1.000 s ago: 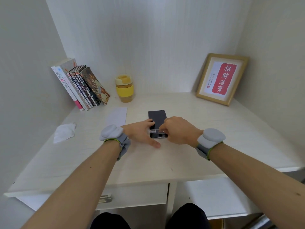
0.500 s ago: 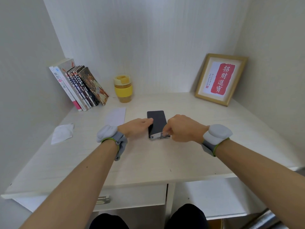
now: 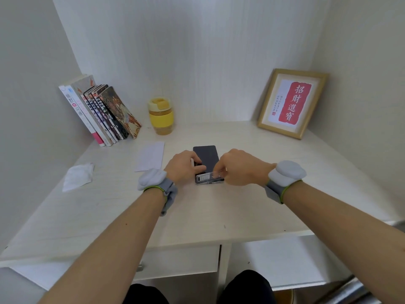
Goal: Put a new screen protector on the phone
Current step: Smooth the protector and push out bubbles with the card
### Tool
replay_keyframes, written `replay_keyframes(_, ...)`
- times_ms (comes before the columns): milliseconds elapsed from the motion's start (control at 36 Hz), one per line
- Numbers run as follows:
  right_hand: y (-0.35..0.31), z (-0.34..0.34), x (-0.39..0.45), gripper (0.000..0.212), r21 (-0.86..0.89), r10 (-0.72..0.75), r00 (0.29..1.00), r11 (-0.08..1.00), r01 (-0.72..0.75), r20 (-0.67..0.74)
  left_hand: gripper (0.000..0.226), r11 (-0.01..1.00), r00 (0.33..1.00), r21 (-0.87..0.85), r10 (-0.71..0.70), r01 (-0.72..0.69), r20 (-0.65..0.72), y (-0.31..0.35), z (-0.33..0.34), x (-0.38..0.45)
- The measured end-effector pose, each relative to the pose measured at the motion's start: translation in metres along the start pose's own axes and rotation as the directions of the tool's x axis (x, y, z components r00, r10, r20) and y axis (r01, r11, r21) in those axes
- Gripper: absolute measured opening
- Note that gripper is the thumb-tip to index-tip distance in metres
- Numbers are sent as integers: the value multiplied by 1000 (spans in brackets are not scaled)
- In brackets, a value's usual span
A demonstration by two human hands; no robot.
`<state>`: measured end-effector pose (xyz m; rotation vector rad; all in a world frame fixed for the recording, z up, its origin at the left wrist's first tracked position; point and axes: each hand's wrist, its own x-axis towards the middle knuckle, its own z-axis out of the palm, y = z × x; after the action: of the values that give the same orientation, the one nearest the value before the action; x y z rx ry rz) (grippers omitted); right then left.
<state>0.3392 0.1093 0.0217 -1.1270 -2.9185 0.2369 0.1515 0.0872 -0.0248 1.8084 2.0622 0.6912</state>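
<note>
Both hands at the phone's near end, on the table.

The phone (image 3: 207,159) lies flat mid-table (image 3: 263,194). The left hand (image 3: 183,165) curls its fingers over the phone's left edge, a steadying grip. The right hand (image 3: 238,166) pinches a clear film (image 3: 215,175), the grip tight, lifted at the near end. A white sheet (image 3: 151,155) and a crumpled wipe (image 3: 77,176) lie to the left.

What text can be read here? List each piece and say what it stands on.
"招財進寶": red panel in the framed print.
Small black column beside it: too small to read.
"幽默": spine of the white book.
Other book spines: blurred.
Strip on the phone: unreadable.
</note>
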Motion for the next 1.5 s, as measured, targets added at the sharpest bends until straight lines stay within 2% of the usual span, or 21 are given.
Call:
replay_keyframes(139, 2, -1, 1, 41, -30, -4, 999, 1000, 2, -53, 27, 1000, 1000, -10, 17, -17, -16, -1, 0, -1)
replay_keyframes(361, 2, 1, 4, 39, -81, -29, 999, 996, 26, -27, 24, 999, 1000, -32, 7, -7, -12, -3, -1, 0)
replay_keyframes(528, 5, 1, 6, 27, -9, 4, 999, 1000, -4, -51, 23, 1000, 1000, -19, 12, -12, -6, -3, -1, 0)
replay_keyframes(667, 16, -8, 7, 29, 44, 94, 996, 995, -93, -10, 17, 999, 1000, -47, 22, -22, -11, -1, -3, -1)
replay_keyframes(806, 23, -9, 6, 27, 88, 103, 994, 990, -106, 36, 25, 998, 1000, -56, 20, -20, 7, -3, -2, -3)
replay_keyframes(972, 20, 4, 11, 31, -166, -14, 993, 986, -5, -113, 25, 998, 999, -57, 34, -34, 16, -8, -2, -2)
replay_keyframes(1139, 15, 10, 20, 32, -223, -100, 985, 972, 67, -138, 24, 997, 999, -54, 50, -50, 2, -11, 0, -2)
replay_keyframes(1250, 18, 14, 23, 42, -307, -158, 976, 946, 107, -146, 28, 997, 998, -46, 60, -60, -1, -13, 1, -2)
replay_keyframes(1389, 24, 15, 22, 45, -385, -177, 971, 917, 103, -162, 39, 997, 998, -56, 58, -57, 17, -12, 0, -3)
replay_keyframes(1500, 32, 17, 21, 40, -417, -181, 970, 903, 99, -161, 39, 997, 998, -54, 60, -59, 24, -12, 1, -2)
